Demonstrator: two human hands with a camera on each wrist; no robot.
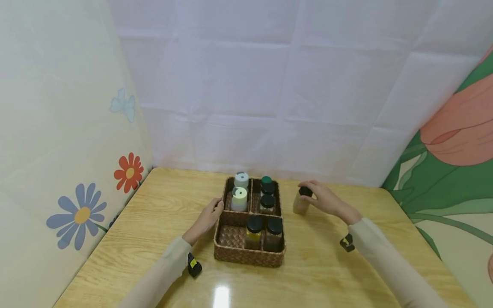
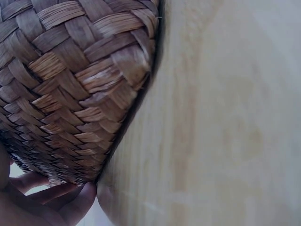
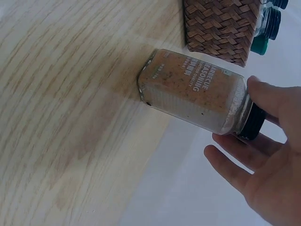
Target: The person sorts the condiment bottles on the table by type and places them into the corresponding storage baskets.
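My right hand (image 1: pixel 327 201) pinches a clear seasoning jar (image 3: pixel 193 94) by its black-capped neck, thumb on one side and fingers on the other. The jar holds an orange-brown powder, and its printed label reads barbecue seasoning. It is upright at the table, right of a brown woven basket (image 1: pixel 250 256); whether its base touches the wood I cannot tell. At the basket's left side, my left hand (image 1: pixel 206 220) grips the wall near the rim. In the left wrist view, its fingers (image 2: pixel 80 202) lie against the woven side, low by the table.
Dividers split the basket into compartments. Two pale-capped bottles (image 1: pixel 239 199) stand back left; black-capped jars (image 1: pixel 267 204) and a green-capped one (image 1: pixel 266 180) stand back right. In front are a yellow-filled jar (image 1: pixel 253 233) and a dark jar (image 1: pixel 274 235). A white cloth (image 1: pixel 239 85) hangs behind the table.
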